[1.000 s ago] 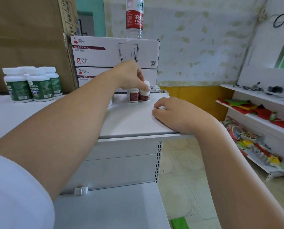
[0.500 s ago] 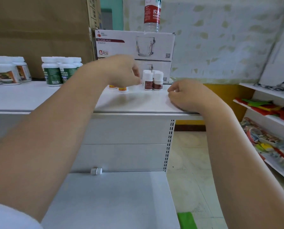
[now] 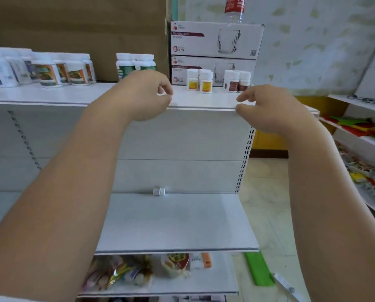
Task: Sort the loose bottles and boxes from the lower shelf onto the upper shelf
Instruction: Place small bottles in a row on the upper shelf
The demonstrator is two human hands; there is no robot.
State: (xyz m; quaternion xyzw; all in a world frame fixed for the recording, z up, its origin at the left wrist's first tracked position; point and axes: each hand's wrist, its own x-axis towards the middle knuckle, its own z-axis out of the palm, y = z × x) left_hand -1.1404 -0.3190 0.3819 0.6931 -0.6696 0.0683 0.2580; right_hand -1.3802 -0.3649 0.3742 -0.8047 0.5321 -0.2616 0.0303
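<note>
Small white bottle [image 3: 159,191], lying on its side at the very back of the lower shelf [image 3: 178,223], touching or nearly touching the rear panel and otherwise alone on that surface; it appears to be the last loose item to go up to the upper shelf [image 3: 204,101]. Being round and on its side, it would probably roll if nudged, and the right end of the lower shelf is open to the floor. Neither grip holds anything: the left hand [image 3: 146,94] hangs at the front lip of the upper shelf with fingers curled loosely inward, and the right hand [image 3: 267,107] sits at the same lip with fingers half spread. On the upper shelf, 2 yellow-labelled bottles [image 3: 200,81] and a cluster of brown-labelled bottles [image 3: 236,81] stand close together in front of 2 stacked glass mug boxes [image 3: 217,40], with a water bottle [image 3: 234,8] standing on the top box; a careless placement could topple the small upright bottles or jolt the stack. Free room lies on the bare strip in front of these bottles and between them and the green-labelled bottles [image 3: 135,63] further left. The reach down is unobstructed, though the upper shelf's front edge overhangs the path, so a rising hand could knock against it.
</note>
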